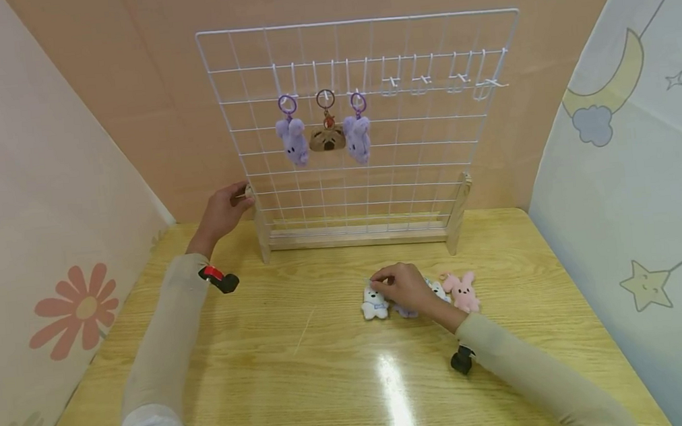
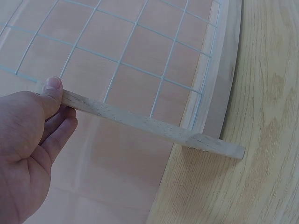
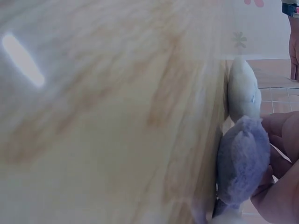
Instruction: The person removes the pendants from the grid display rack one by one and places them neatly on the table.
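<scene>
My left hand (image 1: 223, 212) grips the top of the left wooden upright (image 2: 126, 119) of a white wire grid rack, with the thumb on one face and fingers curled behind. Over a row of plush keychains on the table is my right hand (image 1: 407, 287), thumb and forefinger pinching at the top of a white plush keychain (image 1: 375, 304) with a blue patch. A purple plush keychain (image 3: 244, 161) lies beside it, mostly under the hand in the head view. Farther right are another white plush keychain (image 1: 438, 290), partly hidden by the wrist, and a pink plush keychain (image 1: 464, 291).
On the wire grid (image 1: 420, 144) hang two purple plush keychains (image 1: 293, 141) either side of a brown bear-head keychain (image 1: 327, 139). Several white hooks (image 1: 423, 80) to their right hold nothing. A wooden base bar (image 1: 355, 238) joins the uprights. Printed walls flank the table (image 1: 270, 381).
</scene>
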{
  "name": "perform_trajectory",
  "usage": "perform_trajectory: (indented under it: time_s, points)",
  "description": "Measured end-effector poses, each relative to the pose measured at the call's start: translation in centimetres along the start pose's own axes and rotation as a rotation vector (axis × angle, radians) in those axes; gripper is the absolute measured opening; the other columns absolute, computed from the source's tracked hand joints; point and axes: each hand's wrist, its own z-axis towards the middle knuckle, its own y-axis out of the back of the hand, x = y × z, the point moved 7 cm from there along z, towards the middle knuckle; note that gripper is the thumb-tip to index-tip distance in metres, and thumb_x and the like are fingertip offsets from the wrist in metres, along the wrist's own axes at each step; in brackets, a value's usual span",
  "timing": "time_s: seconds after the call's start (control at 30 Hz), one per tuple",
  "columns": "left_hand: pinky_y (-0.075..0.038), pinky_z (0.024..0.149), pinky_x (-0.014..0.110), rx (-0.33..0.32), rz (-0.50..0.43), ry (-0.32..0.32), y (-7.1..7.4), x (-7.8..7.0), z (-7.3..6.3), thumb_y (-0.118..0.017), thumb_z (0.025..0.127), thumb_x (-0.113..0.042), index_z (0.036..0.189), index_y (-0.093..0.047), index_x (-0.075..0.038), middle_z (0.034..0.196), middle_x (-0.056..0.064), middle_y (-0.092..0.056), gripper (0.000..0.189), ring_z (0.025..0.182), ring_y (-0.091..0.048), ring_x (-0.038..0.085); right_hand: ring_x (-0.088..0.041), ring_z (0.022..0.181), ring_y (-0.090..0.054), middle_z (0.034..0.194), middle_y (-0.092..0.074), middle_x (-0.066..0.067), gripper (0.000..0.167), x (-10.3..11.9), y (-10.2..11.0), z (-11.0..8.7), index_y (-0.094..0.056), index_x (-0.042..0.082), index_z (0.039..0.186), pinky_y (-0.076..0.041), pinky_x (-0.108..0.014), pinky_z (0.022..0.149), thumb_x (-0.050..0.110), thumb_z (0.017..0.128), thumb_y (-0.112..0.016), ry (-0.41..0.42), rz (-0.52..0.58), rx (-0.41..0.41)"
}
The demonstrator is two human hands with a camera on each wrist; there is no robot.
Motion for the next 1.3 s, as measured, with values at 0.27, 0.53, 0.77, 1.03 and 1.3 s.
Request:
perform_trajectory:
  time_s: [0.27, 0.53, 0.77, 1.03, 1.3]
  points:
    - [-0.049, 0.106, 0.053, 0.011, -0.014, 0.021, 0.0, 0.1, 0.0, -0.057, 0.107, -0.017, 0.154, -0.038, 0.007, 0.147, 0.030, -0.051, 0.056, 0.132, -0.055, 0.043, -0.009, 0.069, -0.058, 0.100, -0.078, -0.005, 0.020, 0.2, 1.4, -0.1, -0.080, 0.006, 0.109, -0.040, -0.023, 0.049, 0.021, 0.097, -0.074, -0.009, 0.003, -0.010]
    - [-0.048, 0.108, 0.053, 0.015, -0.005, 0.033, 0.1, 0.3, 0.1, -0.057, 0.107, -0.018, 0.155, -0.037, 0.006, 0.148, 0.029, -0.050, 0.057, 0.134, -0.054, 0.042, -0.014, 0.083, -0.066, 0.104, -0.077, -0.004, 0.021, 2.7, 4.7, 0.3, -0.079, 0.011, 0.112, -0.046, -0.026, 0.049, 0.024, 0.098, -0.073, 0.058, -0.023, -0.054]
    - [-0.048, 0.107, 0.054, 0.011, -0.001, 0.025, 0.1, 0.4, 0.1, -0.057, 0.107, -0.018, 0.154, -0.038, 0.007, 0.148, 0.029, -0.050, 0.057, 0.132, -0.055, 0.043, -0.013, 0.084, -0.068, 0.108, -0.077, -0.004, 0.020, 5.3, 8.0, 0.9, -0.080, 0.013, 0.110, -0.057, -0.034, 0.070, 0.026, 0.096, -0.075, 0.153, -0.071, -0.136]
    - [-0.048, 0.106, 0.054, 0.007, 0.008, 0.010, 0.0, 0.3, 0.1, -0.058, 0.106, -0.019, 0.154, -0.038, 0.007, 0.147, 0.030, -0.050, 0.057, 0.132, -0.055, 0.044, -0.016, 0.083, -0.069, 0.099, -0.078, -0.004, 0.024, 7.7, 11.4, 1.5, -0.078, 0.009, 0.112, -0.056, -0.031, 0.064, 0.026, 0.096, -0.075, 0.195, -0.090, -0.235]
    - [-0.049, 0.106, 0.054, 0.006, 0.009, 0.010, 0.0, 0.1, 0.0, -0.058, 0.106, -0.018, 0.154, -0.039, 0.007, 0.147, 0.029, -0.051, 0.057, 0.131, -0.056, 0.043, -0.018, 0.071, -0.066, 0.092, -0.077, -0.006, 0.022, 10.3, 14.9, 2.1, -0.078, 0.008, 0.113, -0.052, -0.030, 0.062, 0.023, 0.100, -0.071, 0.248, -0.072, -0.371]
